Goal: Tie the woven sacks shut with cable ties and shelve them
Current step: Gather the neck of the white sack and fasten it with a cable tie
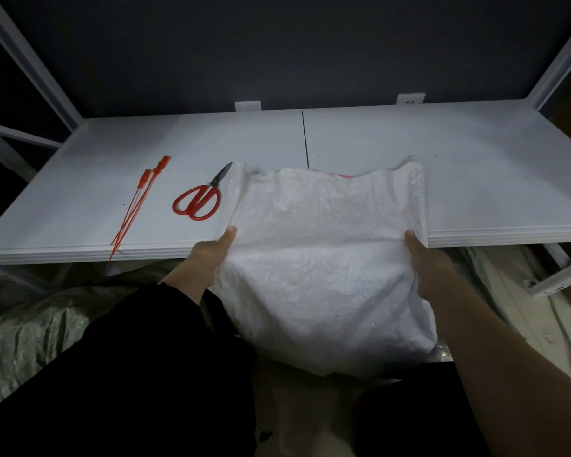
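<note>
Looking down from head height at a white shelf in a white metal rack, with a dark wall behind it. A thin seam runs front to back across the middle of the shelf board. On its left part lies a small bunch of red cable ties, their tails reaching just past the front edge. Just right of them, and apart from them, lies a pair of red-handled scissors, blades closed and pointing away toward the sack's far left corner. Below the shelf on the left is a crumpled grey-green sheet, and dark clothing fills the bottom of the view.

A white woven sack sits in the middle of the view. Its upper half lies on the shelf, while its fuller lower half hangs over the front edge toward the person. The fabric is crinkled and slightly shiny. The far end, the mouth, is wavy and loose with no tie around it, and a sliver of pink shows there.

The left hand grips the sack's left side, thumb on top. The right hand grips the right side the same way. Both hold it at the shelf's front edge.
</note>
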